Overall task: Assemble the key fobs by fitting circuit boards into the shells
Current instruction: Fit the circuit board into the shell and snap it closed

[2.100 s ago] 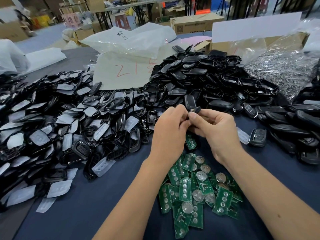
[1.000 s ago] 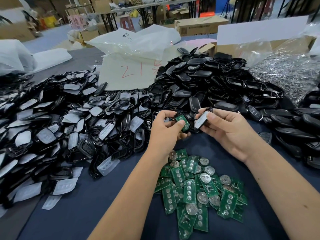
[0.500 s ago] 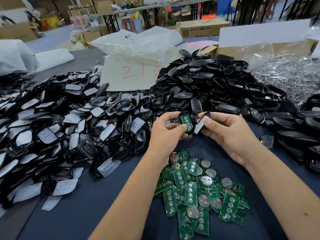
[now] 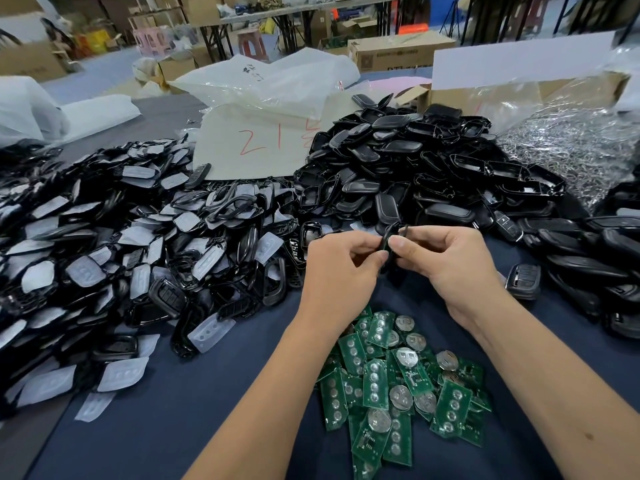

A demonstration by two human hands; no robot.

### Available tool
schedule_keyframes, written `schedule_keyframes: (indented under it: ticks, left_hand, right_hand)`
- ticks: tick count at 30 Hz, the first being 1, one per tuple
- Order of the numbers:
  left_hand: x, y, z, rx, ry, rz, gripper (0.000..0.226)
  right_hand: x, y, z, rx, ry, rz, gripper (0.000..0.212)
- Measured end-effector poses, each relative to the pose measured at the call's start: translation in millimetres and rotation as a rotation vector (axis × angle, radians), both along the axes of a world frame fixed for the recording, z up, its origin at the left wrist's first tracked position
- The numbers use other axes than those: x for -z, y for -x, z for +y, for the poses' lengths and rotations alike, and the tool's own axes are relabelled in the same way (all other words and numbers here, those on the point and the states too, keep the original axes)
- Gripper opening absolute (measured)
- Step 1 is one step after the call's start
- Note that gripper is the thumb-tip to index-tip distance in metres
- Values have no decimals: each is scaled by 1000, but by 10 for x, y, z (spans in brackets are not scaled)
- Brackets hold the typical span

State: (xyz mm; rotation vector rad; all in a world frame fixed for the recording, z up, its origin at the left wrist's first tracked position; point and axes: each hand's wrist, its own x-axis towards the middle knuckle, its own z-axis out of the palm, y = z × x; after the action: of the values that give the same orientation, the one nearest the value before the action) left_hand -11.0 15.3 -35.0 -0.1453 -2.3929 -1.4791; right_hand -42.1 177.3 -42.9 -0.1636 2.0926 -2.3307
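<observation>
While I watch from the head view, nearest to farthest:

Circuit boards (image 4: 391, 382): a loose green pile on the blue cloth (image 4: 173, 410), close to me, lying under and between my two forearms.

Left hand (image 4: 341, 268): fingers curled, thumb and fingertips pinching the left edge of the black key fob (image 4: 387, 242).

Right hand (image 4: 450, 261): thumb and forefinger pinching the same fob from the right; both hands grasp it, neither is slack.

Key fob: raised above the cloth, just beyond the board pile, edge-on to me, its long axis running roughly up and away. I cannot tell whether a board sits inside; no green shows.

Deciding relation: the fob sits squarely between the two grips, equally near each hand, so I judge a squeeze across its thin side will close the halves.

Left heap (image 4: 138, 254): black frames with pale rubber pads.

Far heap (image 4: 415, 168): black shells, behind the hands.

Right edge: finished-looking fobs (image 4: 523, 280).
</observation>
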Motion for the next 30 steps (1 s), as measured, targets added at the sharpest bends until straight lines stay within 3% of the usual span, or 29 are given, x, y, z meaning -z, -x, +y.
schedule_keyframes:
  ticks: [3, 12, 17, 20, 23, 30]
  left_hand:
    - [4, 0, 3, 24, 31, 4, 22]
    - [5, -42, 29, 39, 261, 100, 14]
    - [14, -5, -27, -14, 222, -1, 17]
    - [-6, 3, -96, 25, 190, -38, 20]
    - [-34, -19, -114, 56, 182, -32, 31]
    - [-70, -10, -106, -37, 88, -17, 20]
  right_hand:
    - [15, 1, 1, 4, -17, 7, 20]
    - [6, -13, 29, 72, -136, 28, 44]
    - [8, 5, 48, 136, -443, 159, 43]
    - [10, 51, 116, -36, -315, 153, 24]
    - [35, 68, 140, -159, -309, 205, 22]
    - [36, 66, 118, -108, -185, 216, 19]
